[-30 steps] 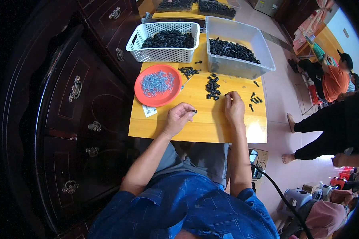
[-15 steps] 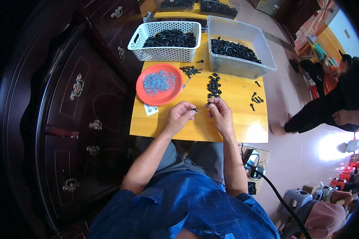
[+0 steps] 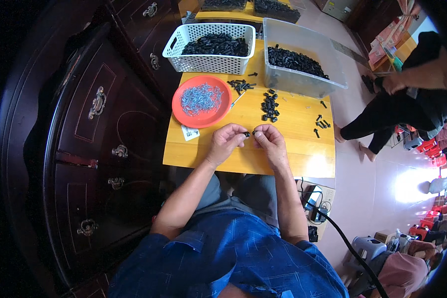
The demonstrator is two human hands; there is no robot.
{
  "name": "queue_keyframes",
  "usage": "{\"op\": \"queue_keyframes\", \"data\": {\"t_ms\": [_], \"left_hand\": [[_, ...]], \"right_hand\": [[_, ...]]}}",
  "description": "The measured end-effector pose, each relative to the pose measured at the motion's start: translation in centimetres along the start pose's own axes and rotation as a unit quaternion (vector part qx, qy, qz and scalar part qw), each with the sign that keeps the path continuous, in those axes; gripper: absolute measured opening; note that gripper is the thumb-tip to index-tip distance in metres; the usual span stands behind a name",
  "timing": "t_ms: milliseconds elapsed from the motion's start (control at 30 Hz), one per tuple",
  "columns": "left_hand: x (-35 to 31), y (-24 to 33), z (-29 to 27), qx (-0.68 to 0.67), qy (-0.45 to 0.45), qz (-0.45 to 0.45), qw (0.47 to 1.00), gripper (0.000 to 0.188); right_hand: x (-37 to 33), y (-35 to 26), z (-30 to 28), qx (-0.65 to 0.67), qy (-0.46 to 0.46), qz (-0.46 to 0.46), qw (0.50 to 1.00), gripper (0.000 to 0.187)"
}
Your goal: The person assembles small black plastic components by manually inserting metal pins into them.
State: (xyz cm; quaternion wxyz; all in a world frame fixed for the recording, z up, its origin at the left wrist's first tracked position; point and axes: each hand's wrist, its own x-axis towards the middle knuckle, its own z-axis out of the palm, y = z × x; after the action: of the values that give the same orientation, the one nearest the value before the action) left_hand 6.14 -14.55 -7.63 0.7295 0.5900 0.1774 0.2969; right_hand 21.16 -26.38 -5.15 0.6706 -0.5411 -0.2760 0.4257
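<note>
Right grip (image 3: 272, 145) moved beside black piece (image 3: 246, 134)

One left hand (image 3: 225, 143) and one right hand (image 3: 273, 145) hold two black pieces (image 3: 247, 134). The near table (image 3: 298, 149) bears one red plate (image 3: 201, 121), one basket (image 3: 213, 64), one clear bin (image 3: 303, 84) and one card (image 3: 189, 132).

We see a yellow wooden surface (image 3: 293, 151). Along its far edge, a white perforated basket (image 3: 216, 64) stands left of a clear bin (image 3: 295, 85). Nearer us lie a red plate (image 3: 196, 120), a white card (image 3: 189, 133) and loose black pieces (image 3: 270, 106).
</note>
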Motion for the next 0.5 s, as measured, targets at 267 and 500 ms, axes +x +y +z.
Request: {"op": "queue_keyframes", "data": {"t_ms": [267, 500], "left_hand": [[0.0, -0.3, -0.1, 0.010, -0.010, 0.001, 1.000, 0.018], [0.0, -0.4, -0.2, 0.007, -0.012, 0.002, 1.000, 0.017]], "right_hand": [[0.2, 0.1, -0.5, -0.032, -0.028, -0.008, 0.999, 0.007], [0.5, -0.4, -1.2, -0.093, -0.062, 0.009, 0.994, 0.008]]}}
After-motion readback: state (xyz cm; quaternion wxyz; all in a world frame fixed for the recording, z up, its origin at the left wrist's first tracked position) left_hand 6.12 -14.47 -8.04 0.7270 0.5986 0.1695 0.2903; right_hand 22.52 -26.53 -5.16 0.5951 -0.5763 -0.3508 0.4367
